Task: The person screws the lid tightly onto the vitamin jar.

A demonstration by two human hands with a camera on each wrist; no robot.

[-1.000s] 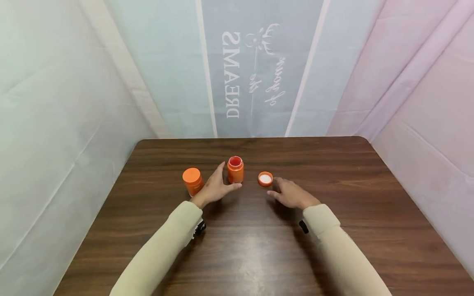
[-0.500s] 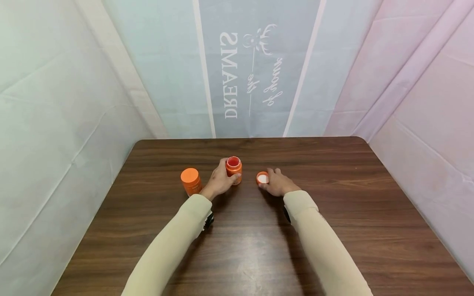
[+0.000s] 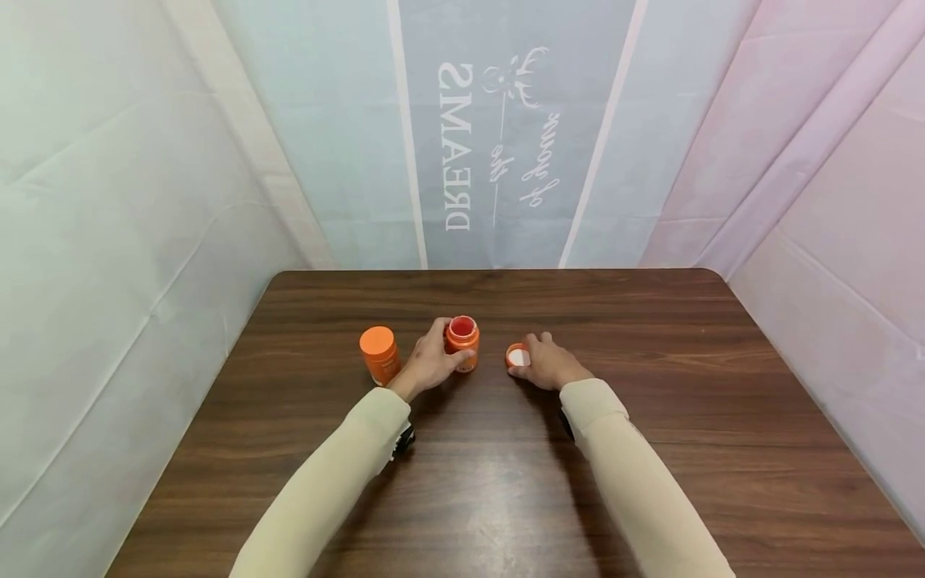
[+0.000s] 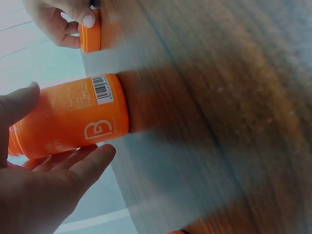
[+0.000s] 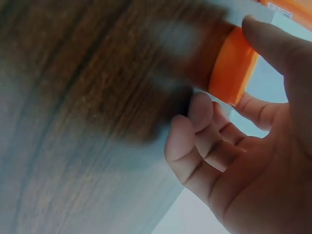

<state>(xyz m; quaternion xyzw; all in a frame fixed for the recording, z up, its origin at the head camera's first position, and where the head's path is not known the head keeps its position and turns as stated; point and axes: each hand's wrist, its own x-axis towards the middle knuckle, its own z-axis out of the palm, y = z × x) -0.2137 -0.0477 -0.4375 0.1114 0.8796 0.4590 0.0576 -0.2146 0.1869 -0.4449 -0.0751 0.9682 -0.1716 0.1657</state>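
The step in hand looks like taking hold of both pieces: the left hand [image 3: 429, 361] clasps the open bottle [image 4: 73, 114], upright between thumb and fingers, while the right hand [image 3: 552, 366] pinches the cap [image 3: 517, 358] — lining upward — low over the counter [image 3: 477, 466]. The next move likely calls for a steady bottle and a level cap. Both forearms reach forward, palms facing inward — a lidded bottle [image 3: 380, 356] stands just left of the left hand.

Dark wood table [image 3: 477, 474] bears capped orange bottle [image 3: 380, 356], uncapped bottle [image 3: 466, 341], upturned lid [image 3: 518, 358].
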